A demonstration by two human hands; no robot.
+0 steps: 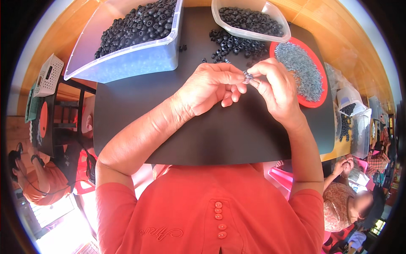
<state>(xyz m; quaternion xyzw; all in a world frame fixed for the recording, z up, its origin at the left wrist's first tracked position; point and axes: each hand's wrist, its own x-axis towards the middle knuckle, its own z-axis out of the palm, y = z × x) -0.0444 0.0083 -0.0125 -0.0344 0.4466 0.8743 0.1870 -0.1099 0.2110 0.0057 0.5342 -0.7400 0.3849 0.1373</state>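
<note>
Over the middle of the dark table, my left hand (211, 86) and my right hand (275, 86) meet fingertip to fingertip. Between them they pinch a small shiny grey-and-dark piece (248, 77), mostly covered by the fingers, so its exact kind does not show. Both hands are closed, each with the thumb pressed toward its fingers. Just beyond them lies a loose heap of black ring-like beads (237, 45). A red round tray (320, 73) holding many small clear-grey pieces (298, 70) is close to the right of my right hand.
A large clear bin (127, 63) of black beads stands at the far left of the table (203, 135). A smaller clear tub (253, 36) of them sits at the back. Other people sit at left (46, 182) and right (342, 203). A white basket (48, 76) is at far left.
</note>
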